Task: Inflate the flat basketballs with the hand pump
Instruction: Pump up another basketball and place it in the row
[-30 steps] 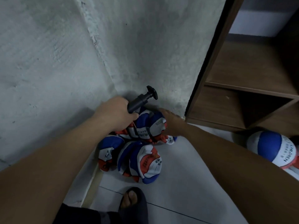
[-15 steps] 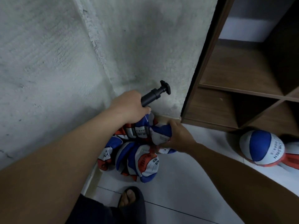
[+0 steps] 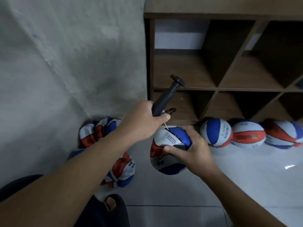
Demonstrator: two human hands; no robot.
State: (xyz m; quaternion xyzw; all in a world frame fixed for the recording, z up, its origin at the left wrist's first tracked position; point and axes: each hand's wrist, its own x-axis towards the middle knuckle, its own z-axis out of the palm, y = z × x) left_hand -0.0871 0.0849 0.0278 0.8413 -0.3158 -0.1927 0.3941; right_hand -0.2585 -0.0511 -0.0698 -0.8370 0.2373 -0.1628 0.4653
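The left hand (image 3: pixel 144 122) is clamped on the pump (image 3: pixel 165 99), the right hand (image 3: pixel 191 153) grips a flat basketball (image 3: pixel 168 145); next, I think, the needle (image 3: pixel 166 126) must find the valve.

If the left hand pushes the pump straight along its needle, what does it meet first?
Most likely the flat blue, white and orange basketball that the right hand holds: the black hand pump in the left hand aims its needle at its top, though depth is unclear.

wall (image 3: pixel 65 63) left | shelf (image 3: pixel 218 89) ahead | floor (image 3: pixel 246 177) open right
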